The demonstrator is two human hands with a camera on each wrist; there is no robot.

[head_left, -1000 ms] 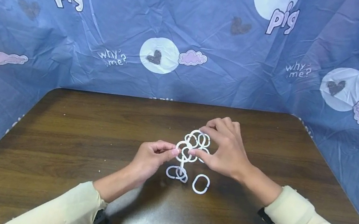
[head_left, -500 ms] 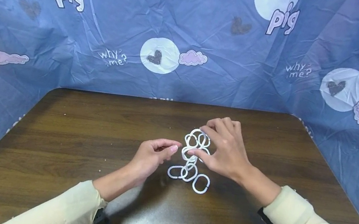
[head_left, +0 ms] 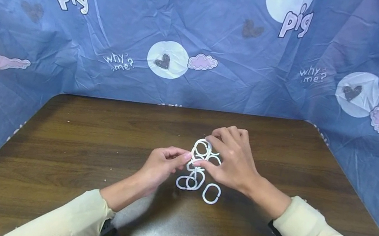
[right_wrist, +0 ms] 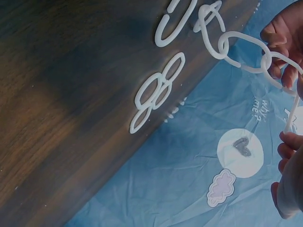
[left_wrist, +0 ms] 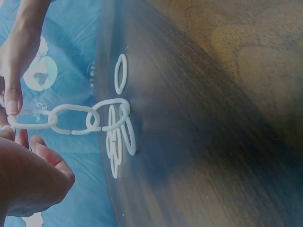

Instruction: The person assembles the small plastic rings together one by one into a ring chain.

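Observation:
Between both hands hangs a chain of white oval links, its lower end on the table. My left hand pinches an upper link at its left side between thumb and index finger. From the right, my right hand holds the top link, index finger above and thumb lower. The fingertips partly cover the upper links. One separate oval link lies flat to the right of the chain's lower end.
Several joined white links lie on the brown wooden table, partly behind the raised chain in the head view. A blue printed cloth stands around the table's back and sides.
The left hand let go of a link, then took hold again higher up. The right hand has moved slightly left and down with the upper links; the hanging part has shifted.

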